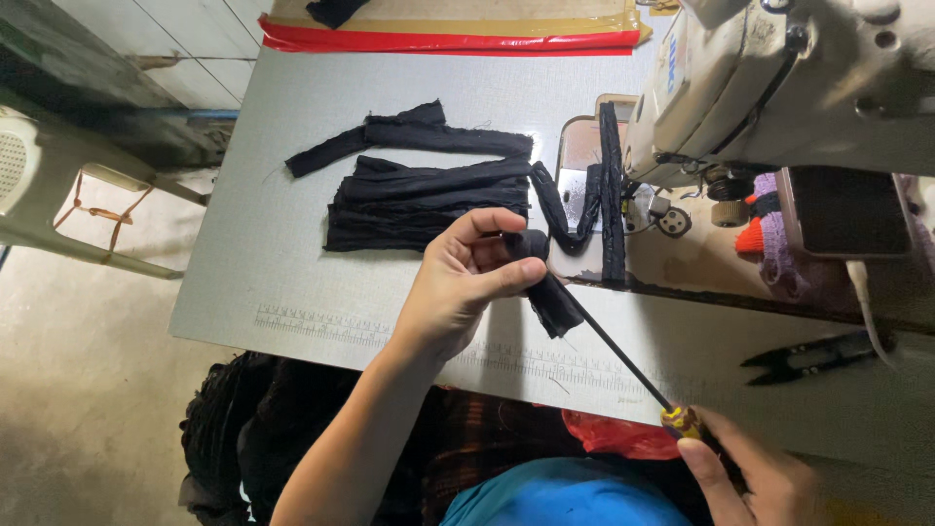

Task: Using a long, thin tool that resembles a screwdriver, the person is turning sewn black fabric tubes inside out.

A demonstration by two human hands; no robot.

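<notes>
Grey sewing table (292, 244): left hand (458, 282) pinches black fabric tube (550, 297); right hand (760, 477) clamped on rod (623, 365)

Black thread snips (806, 357) near the grey tabletop's (292, 234) right edge; red tape strip (448, 42) along its far edge; pale plastic chair (39, 185) beyond its left edge.
</notes>
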